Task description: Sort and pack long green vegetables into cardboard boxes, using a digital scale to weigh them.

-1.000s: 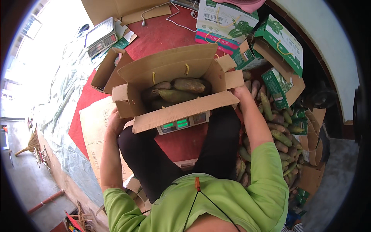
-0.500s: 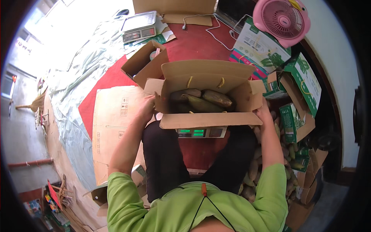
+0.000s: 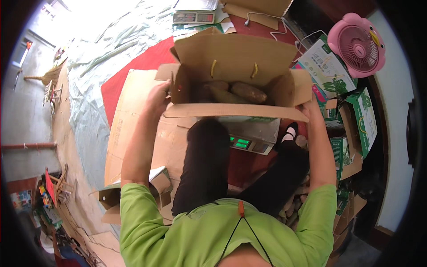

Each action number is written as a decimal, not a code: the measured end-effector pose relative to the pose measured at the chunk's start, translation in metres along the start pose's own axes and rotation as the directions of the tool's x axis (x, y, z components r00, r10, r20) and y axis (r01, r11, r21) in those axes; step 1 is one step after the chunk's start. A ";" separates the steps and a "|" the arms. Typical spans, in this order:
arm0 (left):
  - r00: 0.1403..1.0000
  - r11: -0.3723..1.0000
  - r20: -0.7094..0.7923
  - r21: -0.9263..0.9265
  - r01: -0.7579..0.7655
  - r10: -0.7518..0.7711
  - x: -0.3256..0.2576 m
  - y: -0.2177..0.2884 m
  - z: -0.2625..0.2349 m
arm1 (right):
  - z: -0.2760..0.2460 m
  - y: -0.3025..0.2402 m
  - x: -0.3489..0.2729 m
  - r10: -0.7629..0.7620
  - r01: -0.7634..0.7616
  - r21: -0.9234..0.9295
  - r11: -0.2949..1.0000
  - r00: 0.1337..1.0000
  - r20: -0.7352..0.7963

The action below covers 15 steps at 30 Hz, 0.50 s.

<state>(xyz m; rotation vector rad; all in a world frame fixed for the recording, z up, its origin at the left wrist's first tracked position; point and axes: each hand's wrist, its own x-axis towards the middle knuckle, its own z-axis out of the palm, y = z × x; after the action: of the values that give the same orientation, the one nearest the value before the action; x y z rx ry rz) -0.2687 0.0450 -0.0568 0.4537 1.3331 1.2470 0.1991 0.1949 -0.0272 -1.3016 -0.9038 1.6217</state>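
Reaching toward the upper middle of the frame, my left hand [image 3: 157,99] and right hand [image 3: 310,109] clasp the open cardboard carton [image 3: 232,54] at opposite ends, fingers closed around it, partly hidden.

The box [image 3: 233,64] is matt cardboard, the fan [image 3: 357,48] smooth plastic.

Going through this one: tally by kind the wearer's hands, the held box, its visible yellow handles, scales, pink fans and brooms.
Hands: 2 (left hand, right hand)
Box: 1
Yellow handles: 2
Scales: 2 (near scale, far scale)
Pink fan: 1
Broom: 1
Total: 9
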 end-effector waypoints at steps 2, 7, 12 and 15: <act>0.998 0.999 -0.044 -0.001 -0.038 0.037 -0.025 0.015 -0.023 | 0.040 -0.006 -0.002 -0.005 0.006 -0.035 0.999 0.999 0.037; 0.970 0.989 -0.204 -0.038 -0.146 0.136 -0.085 0.036 -0.093 | 0.146 -0.006 -0.020 0.083 -0.042 -0.238 0.970 0.982 0.167; 0.933 0.976 -0.347 -0.147 -0.158 0.099 -0.137 0.025 -0.187 | 0.243 0.043 -0.050 0.160 -0.077 -0.263 0.962 0.936 0.313; 0.894 0.948 -0.440 -0.241 -0.209 0.085 -0.174 0.003 -0.265 | 0.305 0.100 -0.070 0.247 -0.176 -0.277 0.945 0.938 0.245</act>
<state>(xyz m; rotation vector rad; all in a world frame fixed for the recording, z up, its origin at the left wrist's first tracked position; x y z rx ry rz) -0.4640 -0.2045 -0.0439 0.0775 1.4669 1.7076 -0.1101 0.0835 -0.0313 -1.4047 -1.2051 1.9437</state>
